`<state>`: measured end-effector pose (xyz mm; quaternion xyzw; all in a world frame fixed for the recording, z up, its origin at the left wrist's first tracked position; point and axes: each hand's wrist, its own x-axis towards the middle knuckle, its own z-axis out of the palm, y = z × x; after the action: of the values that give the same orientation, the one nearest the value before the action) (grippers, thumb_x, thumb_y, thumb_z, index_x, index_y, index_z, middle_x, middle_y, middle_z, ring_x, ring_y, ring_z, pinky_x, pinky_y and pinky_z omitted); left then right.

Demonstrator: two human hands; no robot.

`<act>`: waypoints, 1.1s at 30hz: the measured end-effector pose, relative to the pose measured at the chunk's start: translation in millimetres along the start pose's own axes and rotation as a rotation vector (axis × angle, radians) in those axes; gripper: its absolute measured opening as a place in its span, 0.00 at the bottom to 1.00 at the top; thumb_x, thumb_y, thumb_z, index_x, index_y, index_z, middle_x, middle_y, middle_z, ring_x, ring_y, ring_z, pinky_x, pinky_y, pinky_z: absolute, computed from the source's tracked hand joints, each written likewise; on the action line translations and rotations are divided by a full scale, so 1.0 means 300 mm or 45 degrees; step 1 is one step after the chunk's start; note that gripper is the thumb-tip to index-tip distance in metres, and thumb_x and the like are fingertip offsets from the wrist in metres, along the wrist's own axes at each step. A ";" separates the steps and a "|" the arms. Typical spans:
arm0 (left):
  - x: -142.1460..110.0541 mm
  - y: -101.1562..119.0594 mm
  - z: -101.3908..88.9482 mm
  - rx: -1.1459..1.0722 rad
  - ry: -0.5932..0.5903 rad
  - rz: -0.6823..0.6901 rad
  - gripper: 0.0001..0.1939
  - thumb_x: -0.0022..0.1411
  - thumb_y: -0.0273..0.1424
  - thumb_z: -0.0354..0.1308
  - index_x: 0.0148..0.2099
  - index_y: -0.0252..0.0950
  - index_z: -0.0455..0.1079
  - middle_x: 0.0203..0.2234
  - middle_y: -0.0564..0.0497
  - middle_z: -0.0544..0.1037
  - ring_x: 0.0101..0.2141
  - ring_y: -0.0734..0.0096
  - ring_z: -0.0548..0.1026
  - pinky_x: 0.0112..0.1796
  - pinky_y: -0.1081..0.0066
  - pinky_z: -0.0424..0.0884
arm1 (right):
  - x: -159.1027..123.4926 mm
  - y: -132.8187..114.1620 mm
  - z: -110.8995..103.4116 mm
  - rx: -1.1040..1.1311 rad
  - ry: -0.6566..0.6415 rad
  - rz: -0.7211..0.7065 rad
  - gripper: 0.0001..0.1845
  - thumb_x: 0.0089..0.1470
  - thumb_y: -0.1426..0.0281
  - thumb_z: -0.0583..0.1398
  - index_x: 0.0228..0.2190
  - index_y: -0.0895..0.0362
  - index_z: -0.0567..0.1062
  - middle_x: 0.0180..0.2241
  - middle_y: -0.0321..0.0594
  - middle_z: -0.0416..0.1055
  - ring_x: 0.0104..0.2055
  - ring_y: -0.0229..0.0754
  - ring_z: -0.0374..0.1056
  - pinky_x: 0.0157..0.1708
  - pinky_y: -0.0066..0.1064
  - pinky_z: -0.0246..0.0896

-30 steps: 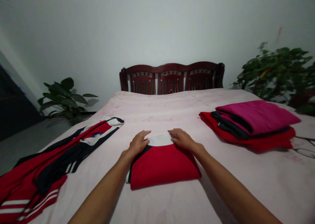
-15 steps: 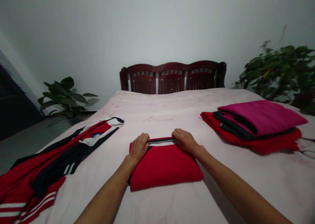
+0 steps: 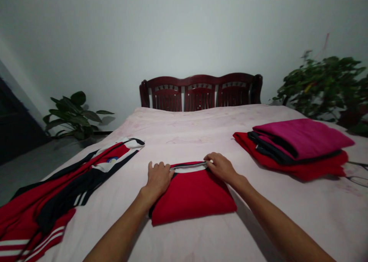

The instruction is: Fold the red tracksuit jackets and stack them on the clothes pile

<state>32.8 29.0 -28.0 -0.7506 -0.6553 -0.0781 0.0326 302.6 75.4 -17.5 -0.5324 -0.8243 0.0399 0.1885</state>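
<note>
Head view: hands at a folded red garment (image 3: 191, 198) on the bed (image 3: 287, 231).
The right hand (image 3: 220, 167) pinches the collar edge (image 3: 189, 167) between its fingers, keeping it taut; the left hand's (image 3: 157, 179) grip is unclear.

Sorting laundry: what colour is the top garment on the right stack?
The garment is magenta, best in the head view.

Two bare forearms reach forward and inward, the left forearm (image 3: 120, 224) rising from 7 o'clock and the right forearm (image 3: 273, 220) from 5 o'clock. The left hand (image 3: 157, 179) lies palm down, fingers pointing to 12 o'clock. The right hand (image 3: 220, 167) angles toward 10 o'clock, fingers slightly curled.
</note>
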 end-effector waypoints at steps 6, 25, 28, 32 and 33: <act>-0.049 0.007 0.045 -0.118 0.069 0.017 0.16 0.72 0.37 0.47 0.48 0.41 0.76 0.46 0.44 0.78 0.49 0.56 0.72 0.62 0.52 0.47 | -0.052 -0.039 0.063 -0.028 0.005 -0.125 0.19 0.67 0.63 0.49 0.34 0.55 0.78 0.38 0.44 0.75 0.45 0.44 0.66 0.48 0.34 0.57; 0.055 -0.204 0.034 -0.549 -0.234 -0.242 0.36 0.43 0.34 0.70 0.57 0.35 0.71 0.49 0.42 0.80 0.50 0.54 0.76 0.47 0.68 0.70 | 0.134 0.101 0.003 0.309 -0.662 0.110 0.20 0.39 0.61 0.69 0.36 0.56 0.80 0.35 0.39 0.79 0.37 0.46 0.72 0.35 0.31 0.63; 0.049 -0.203 -0.031 -0.550 -0.240 -0.186 0.21 0.44 0.33 0.68 0.44 0.37 0.76 0.37 0.49 0.82 0.39 0.59 0.79 0.38 0.70 0.70 | 0.135 0.056 -0.047 0.144 -0.509 -0.004 0.18 0.38 0.62 0.70 0.33 0.56 0.78 0.36 0.40 0.76 0.37 0.45 0.70 0.34 0.30 0.59; 0.035 -0.207 -0.156 -0.490 0.068 -0.135 0.18 0.54 0.37 0.62 0.47 0.38 0.73 0.40 0.48 0.79 0.42 0.59 0.76 0.42 0.67 0.69 | 0.114 0.008 -0.174 -0.034 -0.024 -0.184 0.15 0.47 0.61 0.67 0.35 0.55 0.75 0.39 0.40 0.71 0.37 0.42 0.67 0.35 0.29 0.57; 0.029 -0.209 -0.182 -0.455 0.219 -0.103 0.18 0.55 0.37 0.61 0.48 0.38 0.71 0.42 0.48 0.77 0.44 0.58 0.75 0.43 0.66 0.68 | 0.104 0.001 -0.204 -0.038 0.109 -0.216 0.14 0.49 0.61 0.65 0.36 0.54 0.74 0.40 0.40 0.70 0.37 0.42 0.66 0.35 0.29 0.57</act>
<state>-32.2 37.9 23.8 -0.7080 -0.6555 -0.2583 -0.0484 313.2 95.3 47.5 -0.4647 -0.8580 -0.0115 0.2184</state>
